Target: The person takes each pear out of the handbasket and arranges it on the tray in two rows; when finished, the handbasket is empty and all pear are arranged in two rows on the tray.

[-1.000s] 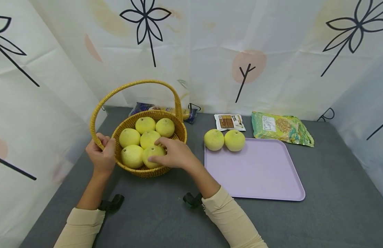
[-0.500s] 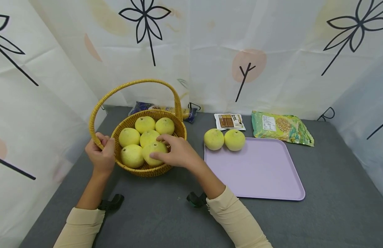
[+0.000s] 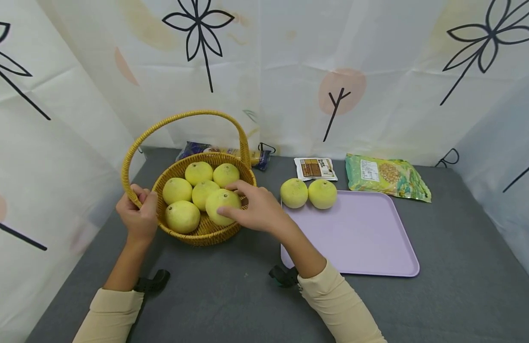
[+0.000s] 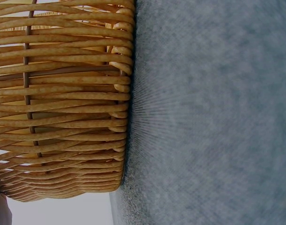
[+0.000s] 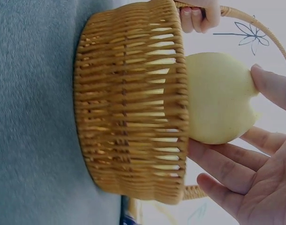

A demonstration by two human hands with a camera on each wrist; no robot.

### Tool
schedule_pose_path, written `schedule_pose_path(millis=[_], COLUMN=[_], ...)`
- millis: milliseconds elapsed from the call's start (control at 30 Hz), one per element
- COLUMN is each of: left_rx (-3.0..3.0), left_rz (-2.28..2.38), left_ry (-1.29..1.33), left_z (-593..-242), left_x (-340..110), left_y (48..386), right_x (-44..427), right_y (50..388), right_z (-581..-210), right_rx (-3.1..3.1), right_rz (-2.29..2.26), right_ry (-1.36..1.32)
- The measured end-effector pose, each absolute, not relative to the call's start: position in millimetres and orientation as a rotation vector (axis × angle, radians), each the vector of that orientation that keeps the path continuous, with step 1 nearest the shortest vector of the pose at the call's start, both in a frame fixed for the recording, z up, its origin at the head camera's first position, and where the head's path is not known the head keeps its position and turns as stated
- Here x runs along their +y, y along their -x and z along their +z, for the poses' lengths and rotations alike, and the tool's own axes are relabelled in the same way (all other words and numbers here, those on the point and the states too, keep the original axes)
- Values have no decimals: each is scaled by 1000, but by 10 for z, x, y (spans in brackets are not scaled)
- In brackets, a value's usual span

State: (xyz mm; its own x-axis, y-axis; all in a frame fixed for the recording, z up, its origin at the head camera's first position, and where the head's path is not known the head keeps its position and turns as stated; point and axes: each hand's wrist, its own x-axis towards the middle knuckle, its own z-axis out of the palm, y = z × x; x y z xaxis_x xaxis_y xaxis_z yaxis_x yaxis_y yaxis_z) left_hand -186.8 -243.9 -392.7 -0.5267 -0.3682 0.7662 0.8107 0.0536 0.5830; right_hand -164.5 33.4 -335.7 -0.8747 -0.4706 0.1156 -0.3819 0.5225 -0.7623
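In the head view my left hand grips the lower left end of the yellow wicker basket's handle. The basket stands on the table and holds several round yellow-green fruits. My right hand holds one such fruit between thumb and fingers at the basket's right front. In the right wrist view this fruit stands above the rim, thumb on one side and fingers on the other. The left wrist view shows the basket's woven side; only a sliver of hand appears there.
Right of the basket lies a lilac tray. Two more yellow-green fruits sit at its back left corner. Behind are a small white-and-brown packet, a green bag and a blue-and-yellow package. A patterned curtain surrounds the table.
My right hand has moved right and slightly up with the fruit, leaving a gap at the basket's front. My left hand stays on the handle.
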Motion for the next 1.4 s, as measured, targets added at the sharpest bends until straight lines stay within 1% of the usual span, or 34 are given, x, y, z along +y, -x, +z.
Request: schedule_pose_path(millis=[333,700,1200,1400], left_rx=[-1411,-1430,-1426,-1404], left_rz=[-1644,-1644,-1632,-1637], left_ry=[469,467,449,457], left_z=[-3935,-3942,-3936,-3932], left_x=[-2450,-2445,-2440,-2428], left_y=[1862,1859,1871,1875], right_x=[504,629,690,723], right_y=[1603,1575,1580,1582], right_z=[-3275,-3245,-3349,-3358], right_rx=[2655,2643,2394,2357], right_rz=[-1373,-1395,-1592,-1581], right_ry=[759,702,708,699])
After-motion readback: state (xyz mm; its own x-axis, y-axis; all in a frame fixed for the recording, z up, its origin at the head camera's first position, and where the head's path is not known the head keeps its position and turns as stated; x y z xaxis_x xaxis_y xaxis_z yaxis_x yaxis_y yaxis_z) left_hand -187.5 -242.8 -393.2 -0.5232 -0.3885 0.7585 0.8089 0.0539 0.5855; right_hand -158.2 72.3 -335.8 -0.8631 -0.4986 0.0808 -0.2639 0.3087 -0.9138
